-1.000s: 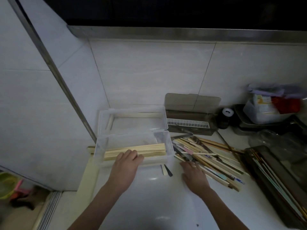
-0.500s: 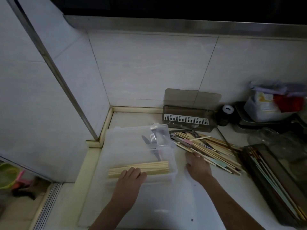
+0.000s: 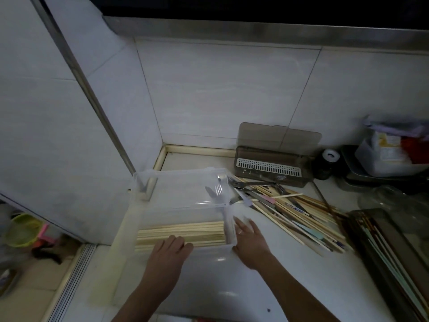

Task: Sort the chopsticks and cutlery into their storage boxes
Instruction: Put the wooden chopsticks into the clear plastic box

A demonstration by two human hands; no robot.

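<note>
Both hands lie flat on a clear box point(image 3: 178, 182) of wooden chopsticks point(image 3: 181, 231): left hand point(image 3: 168, 253) near, right hand point(image 3: 249, 238) at its right end.

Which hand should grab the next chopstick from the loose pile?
Right hand: it rests against the clear box's right end, next to the pile. Left hand rests on the box's front edge, farther away.

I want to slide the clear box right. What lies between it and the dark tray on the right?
In the head view, a loose pile of chopsticks and cutlery covers the counter between the clear box and the dark tray.
</note>
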